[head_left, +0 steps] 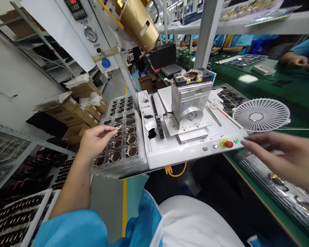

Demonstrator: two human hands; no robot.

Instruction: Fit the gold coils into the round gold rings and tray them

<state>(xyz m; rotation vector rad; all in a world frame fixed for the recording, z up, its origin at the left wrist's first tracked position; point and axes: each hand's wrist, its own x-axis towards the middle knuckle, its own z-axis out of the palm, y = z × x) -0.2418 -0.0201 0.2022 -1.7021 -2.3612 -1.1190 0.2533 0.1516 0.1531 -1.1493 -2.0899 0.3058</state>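
My left hand (96,140) is over a clear plastic tray (140,151) with thumb and forefinger pinched together. What lies between the fingertips, if anything, is too small to make out. Round gold-rimmed watch cases (132,151) with dark faces sit in the tray's compartments around it. On the right, my right hand (285,154) is slightly blurred, fingers stretched out and holding nothing visible. Its fingertips are near the green button (236,141) and the red emergency stop (228,144) on the white machine base (170,151). A metal fixture (192,99) holding a gold ring (191,75) stands on that base.
A gold cylindrical head (141,27) hangs above the fixture from a panel with a gauge (90,34). Beside the base is a white round fan guard (261,115). Bagged trays (278,185) lie lower right. Tweezers (213,116) rest on the base. Co-workers sit across the green table.
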